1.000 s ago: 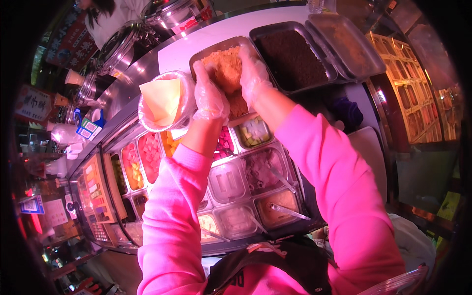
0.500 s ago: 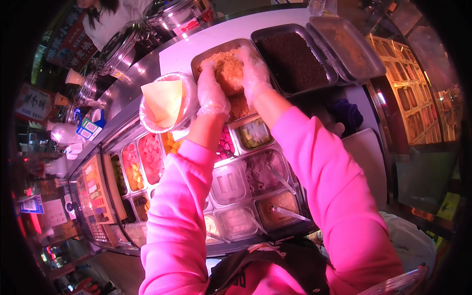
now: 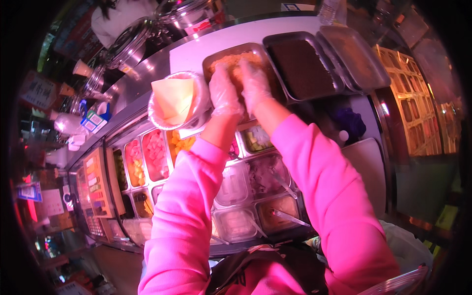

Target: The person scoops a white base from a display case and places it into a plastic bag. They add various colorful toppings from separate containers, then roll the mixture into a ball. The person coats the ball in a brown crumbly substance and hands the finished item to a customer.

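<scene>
My left hand point(image 3: 223, 93) and my right hand point(image 3: 255, 86), both in clear plastic gloves, are side by side in a metal tray point(image 3: 208, 64) of orange-brown crumbs point(image 3: 228, 60). Their fingers point away from me and press in on a crumb-coated lump point(image 3: 238, 76), which shows only in the narrow gap between them. Fingertips are partly sunk in the crumbs. Just left of my left hand stands a round tub point(image 3: 198, 105) lined with plastic, with a tan paper sheet point(image 3: 173, 101) in it. Right of my right hand lies a tray of dark brown crumbs point(image 3: 300, 66).
A shallow metal tray point(image 3: 356, 59) rests at the far right. Below my forearms are inset bins with pink cubes point(image 3: 156, 155), yellow pieces point(image 3: 182, 142), purple paste point(image 3: 265, 172) and a lidded bin point(image 3: 232, 184). Metal canisters point(image 3: 130, 44) and a person point(image 3: 120, 24) are beyond the counter.
My hands have come closer together and now cover most of the lump that showed between them. The whole view has shifted slightly, moving the trays right and down in the picture.
</scene>
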Demonstrator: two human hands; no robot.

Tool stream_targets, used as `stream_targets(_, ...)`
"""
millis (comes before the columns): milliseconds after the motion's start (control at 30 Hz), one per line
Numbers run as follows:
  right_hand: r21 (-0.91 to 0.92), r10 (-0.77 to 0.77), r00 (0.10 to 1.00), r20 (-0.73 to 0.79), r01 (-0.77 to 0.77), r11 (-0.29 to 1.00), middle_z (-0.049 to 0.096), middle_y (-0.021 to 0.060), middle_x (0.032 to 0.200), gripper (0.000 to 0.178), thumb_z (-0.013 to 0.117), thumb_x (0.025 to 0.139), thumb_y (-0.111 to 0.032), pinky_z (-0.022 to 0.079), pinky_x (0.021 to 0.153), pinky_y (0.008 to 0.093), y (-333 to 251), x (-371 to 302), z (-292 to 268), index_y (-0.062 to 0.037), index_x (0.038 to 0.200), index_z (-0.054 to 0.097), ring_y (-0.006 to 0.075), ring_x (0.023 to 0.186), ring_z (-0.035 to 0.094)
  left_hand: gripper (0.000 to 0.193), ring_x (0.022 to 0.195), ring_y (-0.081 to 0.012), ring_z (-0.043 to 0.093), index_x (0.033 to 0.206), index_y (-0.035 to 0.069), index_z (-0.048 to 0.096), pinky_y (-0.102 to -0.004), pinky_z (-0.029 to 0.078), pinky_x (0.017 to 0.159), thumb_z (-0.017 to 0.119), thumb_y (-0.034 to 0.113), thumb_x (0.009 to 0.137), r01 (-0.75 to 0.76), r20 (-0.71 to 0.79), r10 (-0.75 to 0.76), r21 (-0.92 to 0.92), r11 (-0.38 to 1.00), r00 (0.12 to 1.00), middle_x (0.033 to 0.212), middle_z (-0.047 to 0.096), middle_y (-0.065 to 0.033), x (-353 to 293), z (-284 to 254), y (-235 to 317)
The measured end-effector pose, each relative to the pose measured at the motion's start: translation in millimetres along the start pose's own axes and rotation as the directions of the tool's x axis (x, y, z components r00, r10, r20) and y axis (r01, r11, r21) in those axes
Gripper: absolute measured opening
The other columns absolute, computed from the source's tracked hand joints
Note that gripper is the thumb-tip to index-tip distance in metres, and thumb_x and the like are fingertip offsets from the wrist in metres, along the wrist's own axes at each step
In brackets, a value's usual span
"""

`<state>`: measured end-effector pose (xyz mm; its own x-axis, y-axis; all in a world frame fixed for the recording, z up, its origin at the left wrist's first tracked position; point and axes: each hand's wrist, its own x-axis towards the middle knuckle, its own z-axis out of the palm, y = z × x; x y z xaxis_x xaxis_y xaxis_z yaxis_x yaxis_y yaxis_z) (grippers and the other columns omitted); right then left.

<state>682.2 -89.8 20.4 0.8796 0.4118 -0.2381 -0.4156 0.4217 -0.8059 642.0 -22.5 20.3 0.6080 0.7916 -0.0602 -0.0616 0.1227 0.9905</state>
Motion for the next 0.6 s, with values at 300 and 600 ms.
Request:
stream_targets(300,0.564,0.124,0.984,0.126,-0.174,0.807,0.066,0.0128,0.131,0.05,0.063,0.101,-0.043,0.05,0.108,0.0469,-22,17,-14,-0.0085,0.137,0.059,0.0296,0.125,0.061,0.046,0.111,-0.0502,0.059,0.133,0.002,0.047,-0.0519,0.051,0.096,0.056,-0.001,0.087,-0.877,0.665,0.597,0.456,0.149,0.448,0.118,0.063,-0.0299,9,-22,76)
stream_targets(600,0.644,0.114,0.992,0.05,-0.119,0.756,0.071,0.0097,0.116,0.033,0.07,0.096,-0.03,0.058,0.094,0.0442,-25,-2,9,-0.0051,0.118,0.069,0.0285,0.105,0.069,0.076,0.127,-0.0305,0.06,0.144,-0.002,0.052,-0.0431,0.047,0.112,0.041,0.063,0.106,0.11,0.189,0.005,-0.591,0.799,0.982,0.138,0.06,-0.0178,-29,13,32)
